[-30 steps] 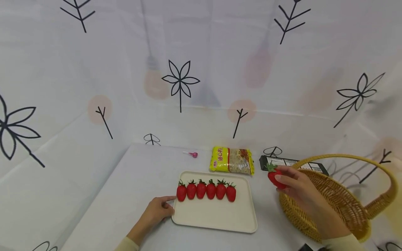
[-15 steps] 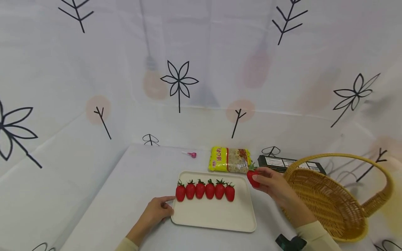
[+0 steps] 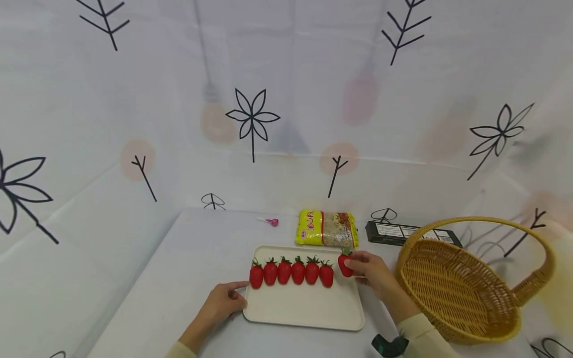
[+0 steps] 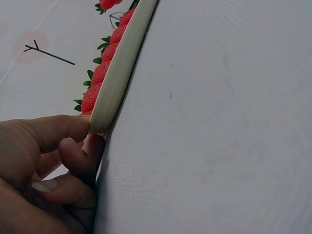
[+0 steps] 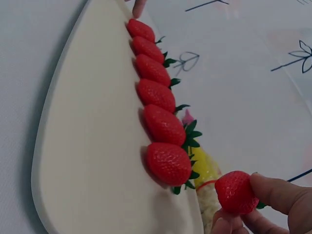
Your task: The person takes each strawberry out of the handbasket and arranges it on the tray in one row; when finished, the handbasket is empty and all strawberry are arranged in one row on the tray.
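Observation:
My right hand [image 3: 373, 273] pinches a red strawberry [image 3: 345, 265] with a green leafy top, just above the right side of a cream tray [image 3: 304, 311]. In the right wrist view this held strawberry [image 5: 236, 192] sits between thumb and fingers, apart from the others. Several strawberries [image 3: 284, 271] lie side by side in a row across the tray's upper half, leaves pointing away from me. At the tray's left rim, my left hand [image 3: 222, 302] holds the edge, index finger extended and the other fingers bent; the left wrist view shows the fingers [image 4: 73, 127] against the rim.
Right of the tray stands a wicker basket [image 3: 452, 293] with a tall handle, its visible inside bare. Behind the tray are a yellow food packet [image 3: 328, 228], a pink lollipop [image 3: 272, 222] and a long black box [image 3: 389, 233]. A patterned cloth [image 3: 286, 124] hangs behind the table.
My right hand has carried the strawberry leftward from beside the basket to over the tray's right side. The left hand stays at the tray's left rim.

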{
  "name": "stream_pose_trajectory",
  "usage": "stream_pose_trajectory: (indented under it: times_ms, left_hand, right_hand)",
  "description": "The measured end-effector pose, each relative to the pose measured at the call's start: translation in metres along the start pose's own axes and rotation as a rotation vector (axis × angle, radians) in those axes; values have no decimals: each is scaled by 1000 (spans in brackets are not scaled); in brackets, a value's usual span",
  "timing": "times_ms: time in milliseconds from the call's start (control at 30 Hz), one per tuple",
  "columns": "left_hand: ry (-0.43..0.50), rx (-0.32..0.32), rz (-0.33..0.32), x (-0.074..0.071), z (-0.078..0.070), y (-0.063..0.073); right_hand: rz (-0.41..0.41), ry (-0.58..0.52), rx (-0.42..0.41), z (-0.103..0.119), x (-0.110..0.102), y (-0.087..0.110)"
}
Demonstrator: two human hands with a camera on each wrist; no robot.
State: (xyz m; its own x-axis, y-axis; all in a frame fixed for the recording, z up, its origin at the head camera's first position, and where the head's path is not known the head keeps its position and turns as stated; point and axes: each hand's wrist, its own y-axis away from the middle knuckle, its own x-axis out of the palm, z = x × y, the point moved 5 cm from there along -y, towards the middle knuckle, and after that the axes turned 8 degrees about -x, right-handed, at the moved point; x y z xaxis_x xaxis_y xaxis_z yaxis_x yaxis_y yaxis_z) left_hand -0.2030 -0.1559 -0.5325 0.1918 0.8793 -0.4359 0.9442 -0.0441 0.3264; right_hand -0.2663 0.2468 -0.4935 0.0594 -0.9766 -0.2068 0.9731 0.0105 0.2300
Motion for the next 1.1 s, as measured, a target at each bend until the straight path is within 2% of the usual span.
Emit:
stream_pose_trajectory:
  times_ms: [300, 733, 1100]
  left_hand:
    - [14, 29, 1, -1, -2, -1]
    - [12, 34, -4, -1, -1, -1]
    - [28, 36, -3, 1, 4, 0]
  right_hand:
    - [-11, 30, -5, -9, 4, -3]
    - [-26, 286, -126, -11, 12, -4]
    - [12, 361, -95, -17, 16, -3]
